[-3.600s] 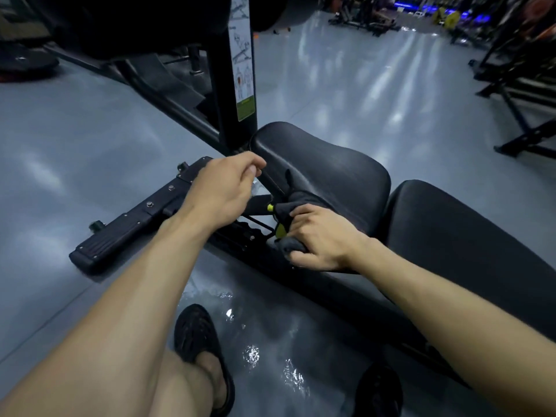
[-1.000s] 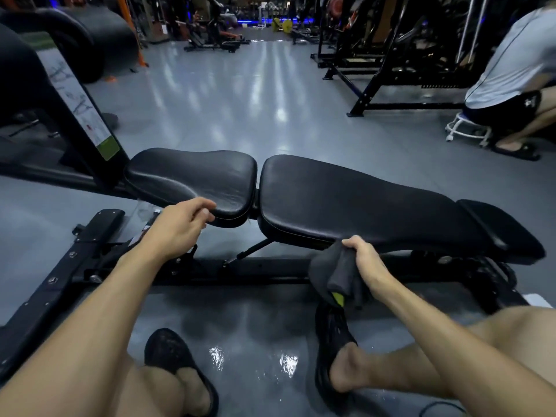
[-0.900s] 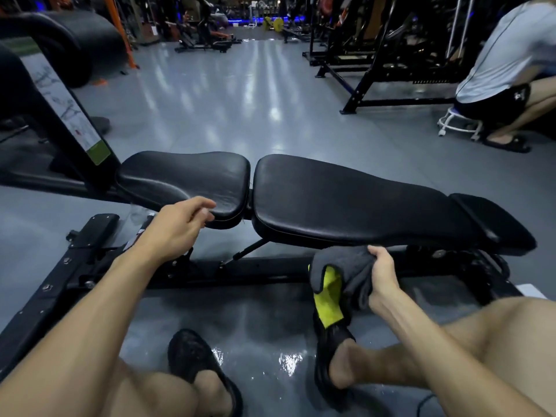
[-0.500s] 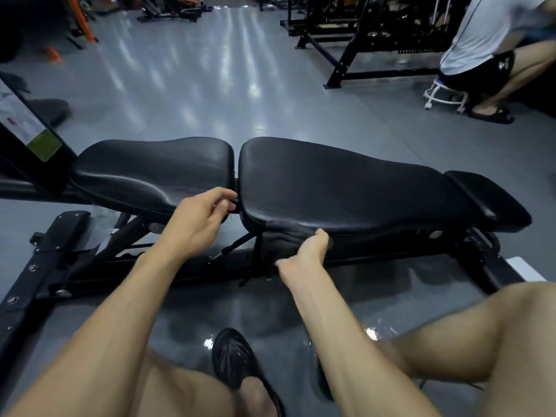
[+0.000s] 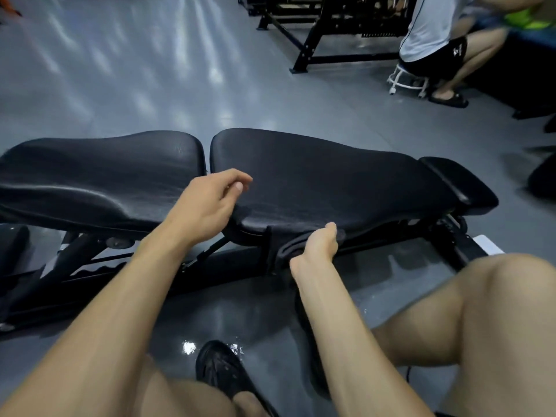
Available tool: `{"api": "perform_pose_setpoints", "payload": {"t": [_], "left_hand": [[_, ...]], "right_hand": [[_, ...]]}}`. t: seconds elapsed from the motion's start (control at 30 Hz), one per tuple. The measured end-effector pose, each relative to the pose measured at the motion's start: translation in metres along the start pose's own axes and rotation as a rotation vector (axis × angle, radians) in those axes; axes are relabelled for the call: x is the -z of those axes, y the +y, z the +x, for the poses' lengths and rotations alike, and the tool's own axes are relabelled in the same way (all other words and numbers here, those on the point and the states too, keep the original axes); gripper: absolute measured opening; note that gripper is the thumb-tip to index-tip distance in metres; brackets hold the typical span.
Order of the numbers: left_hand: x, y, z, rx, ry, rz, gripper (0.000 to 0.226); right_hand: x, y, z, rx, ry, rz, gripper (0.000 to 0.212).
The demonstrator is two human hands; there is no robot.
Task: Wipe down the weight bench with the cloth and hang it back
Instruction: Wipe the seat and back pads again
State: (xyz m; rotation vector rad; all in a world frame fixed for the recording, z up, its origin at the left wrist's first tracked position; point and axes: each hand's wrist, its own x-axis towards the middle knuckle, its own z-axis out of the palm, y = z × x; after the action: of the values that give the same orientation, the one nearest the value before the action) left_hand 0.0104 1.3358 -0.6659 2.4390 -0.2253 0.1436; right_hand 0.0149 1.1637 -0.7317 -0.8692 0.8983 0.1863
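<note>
A black padded weight bench (image 5: 331, 179) lies flat across the middle of the head view, with a seat pad (image 5: 99, 173) on the left and a long back pad on the right. My right hand (image 5: 319, 248) presses a dark grey cloth (image 5: 288, 251) against the near lower edge of the long pad; most of the cloth is hidden under my hand and the pad. My left hand (image 5: 207, 206) hovers over the gap between the two pads, fingers loosely curled, holding nothing.
The bench's black steel frame (image 5: 90, 266) runs along the wet, shiny grey floor below the pads. My sandalled foot (image 5: 222, 371) and bare knee (image 5: 481, 311) are close in front. A person (image 5: 436, 40) sits on a small white stool (image 5: 406, 82) at the back right, beside black racks (image 5: 307, 34).
My right hand brought the cloth up from beside my foot to the near edge of the long pad. My left hand rose from the seat pad's edge to above the gap.
</note>
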Motion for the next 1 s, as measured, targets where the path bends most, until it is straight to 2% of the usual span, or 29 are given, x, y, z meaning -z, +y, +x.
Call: {"api": "perform_pose_setpoints", "payload": {"t": [0.13,0.23,0.3,0.4,0.53,0.73,0.8,0.87,1.0], "left_hand": [[-0.004,0.009,0.001,-0.007,-0.008,0.004,0.029],[-0.012,0.018,0.005,-0.017,-0.045,-0.006,0.029],[-0.017,0.019,0.009,-0.023,-0.067,-0.004,0.029],[-0.024,0.02,0.018,-0.035,-0.094,0.023,0.029],[-0.038,0.025,0.033,-0.066,-0.132,0.075,0.029],[-0.052,0.025,0.035,-0.119,-0.186,0.126,0.029],[-0.056,0.024,0.039,-0.14,-0.205,0.149,0.028],[-0.061,0.026,0.049,-0.155,-0.217,0.17,0.028],[-0.081,0.043,0.07,-0.229,-0.271,0.182,0.028]], "right_hand": [[-0.005,0.007,0.005,0.006,0.146,0.072,0.071],[0.002,-0.015,0.016,0.04,0.065,-0.01,0.062],[0.016,-0.035,0.03,0.04,0.108,-0.018,0.061],[0.031,-0.061,0.061,0.126,0.275,-0.071,0.058],[0.044,-0.08,0.091,0.181,0.267,-0.172,0.056],[0.063,-0.105,0.095,0.321,0.423,-0.252,0.063],[0.053,-0.083,0.077,0.35,0.417,-0.34,0.071],[0.038,-0.053,0.058,0.303,0.347,-0.421,0.081],[0.025,-0.055,0.057,0.212,0.325,-0.462,0.082]]}}
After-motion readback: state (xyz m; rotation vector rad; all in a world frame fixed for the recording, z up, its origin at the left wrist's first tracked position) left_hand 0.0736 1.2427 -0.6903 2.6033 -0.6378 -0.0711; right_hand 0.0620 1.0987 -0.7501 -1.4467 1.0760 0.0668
